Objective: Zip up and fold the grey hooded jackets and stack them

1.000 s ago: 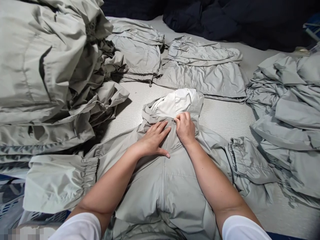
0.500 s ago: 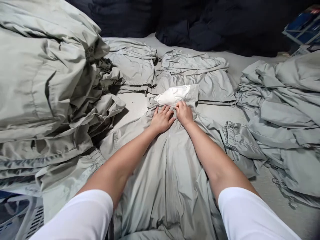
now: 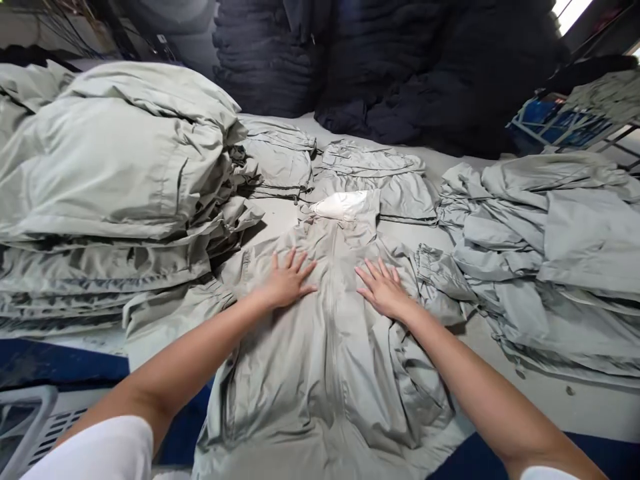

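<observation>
Jacket (image 3: 320, 400) cut off by the bottom edge, parts of its front hidden under left hand (image 3: 286, 283) and right hand (image 3: 383, 290). Jacket stack (image 3: 100, 167) cut off at left, dark garment pile (image 3: 260, 60) at top. Slotted basket (image 3: 35, 393) cut off bottom left. Blue rack (image 3: 550, 127) too small to read, maybe a crate.

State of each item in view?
Left hand: open, flat on jacket chest
Right hand: open, flat on jacket chest
Grey-green jacket: laid out front up, zip closed
White hood lining: showing
Jacket stack: piled high
Folded jackets: lying flat
Jacket heap: loose, rumpled
Navy garments: piled high
</observation>
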The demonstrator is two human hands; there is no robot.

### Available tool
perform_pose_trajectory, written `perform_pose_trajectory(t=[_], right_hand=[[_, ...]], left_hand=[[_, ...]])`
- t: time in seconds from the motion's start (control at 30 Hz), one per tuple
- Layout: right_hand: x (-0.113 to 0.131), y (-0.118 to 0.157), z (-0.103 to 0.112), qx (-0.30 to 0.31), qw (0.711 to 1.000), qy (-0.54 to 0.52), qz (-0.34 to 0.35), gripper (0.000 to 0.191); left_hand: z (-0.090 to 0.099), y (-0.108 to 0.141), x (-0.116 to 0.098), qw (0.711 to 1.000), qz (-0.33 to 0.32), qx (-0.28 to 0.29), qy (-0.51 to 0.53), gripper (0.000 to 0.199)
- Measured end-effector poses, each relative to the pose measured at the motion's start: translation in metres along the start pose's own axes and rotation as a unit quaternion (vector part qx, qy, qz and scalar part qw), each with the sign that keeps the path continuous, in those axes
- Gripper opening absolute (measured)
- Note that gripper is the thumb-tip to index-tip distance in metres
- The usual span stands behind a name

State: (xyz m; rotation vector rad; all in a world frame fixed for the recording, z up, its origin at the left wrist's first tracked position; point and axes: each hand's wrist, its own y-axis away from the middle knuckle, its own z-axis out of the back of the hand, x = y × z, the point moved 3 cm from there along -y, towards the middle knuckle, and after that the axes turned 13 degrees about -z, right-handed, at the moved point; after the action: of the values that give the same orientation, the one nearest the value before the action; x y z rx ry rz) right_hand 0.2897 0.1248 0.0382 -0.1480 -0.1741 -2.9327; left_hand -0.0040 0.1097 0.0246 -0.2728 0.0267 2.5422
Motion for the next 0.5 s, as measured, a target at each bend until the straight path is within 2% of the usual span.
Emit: perform_pose_trajectory(t=[0.1,0.17,0.2,0.27,0.3,0.4,0.5], right_hand=[[-0.019,0.027,-0.013,0.01,0.999,0.016,-0.031,0.065],[-0.02,0.029,-0.008,0.016,0.999,0.014,-0.038,0.066],[-0.019,0.028,-0.003,0.011,0.999,0.012,-0.036,0.064],[-0.017,0.028,0.012,-0.042,0.998,0.011,-0.042,0.057],[-0.018,0.029,0.02,-0.086,0.995,0.013,-0.056,0.056],[-0.031,0.036,0.039,-0.199,0.968,0.024,-0.149,0.063],[-0.057,0.041,0.052,-0.204,0.943,0.01,-0.264,0.059]], left_hand=[[-0.002,0.031,0.018,1.0,0.009,0.016,-0.003,0.069],[0.004,0.035,0.017,0.999,0.03,0.028,-0.01,0.069],[0.008,0.035,0.01,0.999,0.04,0.032,-0.009,0.07],[0.01,0.04,-0.017,0.999,0.021,0.03,0.01,0.075],[0.008,0.045,-0.037,0.999,-0.017,0.028,0.03,0.078],[-0.009,0.073,-0.103,0.975,-0.185,0.055,0.114,0.084],[-0.024,0.104,-0.142,0.944,-0.259,0.082,0.187,0.07]])
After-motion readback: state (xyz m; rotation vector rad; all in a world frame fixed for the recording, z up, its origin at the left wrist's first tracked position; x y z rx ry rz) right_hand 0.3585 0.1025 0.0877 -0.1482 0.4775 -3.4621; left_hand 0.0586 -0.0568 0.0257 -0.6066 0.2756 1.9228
